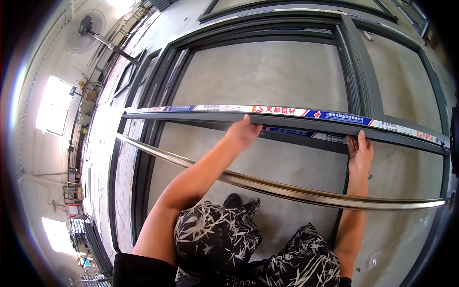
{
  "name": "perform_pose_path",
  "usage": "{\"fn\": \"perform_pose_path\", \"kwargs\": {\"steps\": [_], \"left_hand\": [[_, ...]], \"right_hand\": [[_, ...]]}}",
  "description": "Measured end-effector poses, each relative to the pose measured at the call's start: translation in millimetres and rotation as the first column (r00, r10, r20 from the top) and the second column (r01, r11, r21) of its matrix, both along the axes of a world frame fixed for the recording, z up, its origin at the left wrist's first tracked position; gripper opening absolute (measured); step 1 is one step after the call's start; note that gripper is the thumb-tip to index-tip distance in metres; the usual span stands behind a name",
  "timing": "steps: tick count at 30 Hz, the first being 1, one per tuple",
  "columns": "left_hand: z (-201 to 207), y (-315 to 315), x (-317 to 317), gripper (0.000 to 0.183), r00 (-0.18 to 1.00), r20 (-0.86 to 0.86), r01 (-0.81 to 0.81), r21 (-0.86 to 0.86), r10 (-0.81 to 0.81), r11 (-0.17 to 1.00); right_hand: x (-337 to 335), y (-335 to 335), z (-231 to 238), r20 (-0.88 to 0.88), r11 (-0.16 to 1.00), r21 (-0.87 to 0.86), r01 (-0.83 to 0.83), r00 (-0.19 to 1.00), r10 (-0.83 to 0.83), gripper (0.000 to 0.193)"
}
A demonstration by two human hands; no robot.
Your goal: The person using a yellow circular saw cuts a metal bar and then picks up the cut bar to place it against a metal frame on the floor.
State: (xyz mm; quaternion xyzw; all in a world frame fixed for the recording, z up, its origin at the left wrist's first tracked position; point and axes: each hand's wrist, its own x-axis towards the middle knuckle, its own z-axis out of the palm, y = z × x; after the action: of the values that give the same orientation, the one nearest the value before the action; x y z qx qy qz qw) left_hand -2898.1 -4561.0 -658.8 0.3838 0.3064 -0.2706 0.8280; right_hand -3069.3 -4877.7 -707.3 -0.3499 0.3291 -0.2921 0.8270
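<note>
A long dark grey aluminium profile (306, 123) spans the view from left to right, with white, blue and red printed film along its top face. My left hand (243, 133) grips its near edge around the middle, thumb up on the side and fingers curled beneath. Farther right, my right hand (360, 152) holds the same profile, fingers against its near side and partly hidden under it. Closer to me, a bronze-coloured metal rail (287, 189) runs across the frame; both forearms reach past it. Below the profile lies a large dark grey frame (258, 37) with several upright members.
Grey floor (267, 71) shows through the frame's openings. A pedestal fan (86, 25) stands at the far left. Stacked dark profiles (97, 246) sit at the lower left by a wall with windows. Another dark frame (306, 5) lies at the far side. My knees are close below the rail.
</note>
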Motion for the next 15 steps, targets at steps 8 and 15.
{"fn": "perform_pose_path", "kwargs": {"steps": [8,15], "left_hand": [[-5,23,15,0.026,0.998,0.066,0.017,0.057,-0.021,0.998],[5,3,5,0.037,0.999,0.043,-0.018,0.067,0.015,0.998]], "right_hand": [[15,7,-6,-0.018,1.000,-0.017,-0.019,1.000,0.018,0.033],[9,4,11,-0.017,0.999,0.007,0.044,0.999,-0.044,0.030]]}}
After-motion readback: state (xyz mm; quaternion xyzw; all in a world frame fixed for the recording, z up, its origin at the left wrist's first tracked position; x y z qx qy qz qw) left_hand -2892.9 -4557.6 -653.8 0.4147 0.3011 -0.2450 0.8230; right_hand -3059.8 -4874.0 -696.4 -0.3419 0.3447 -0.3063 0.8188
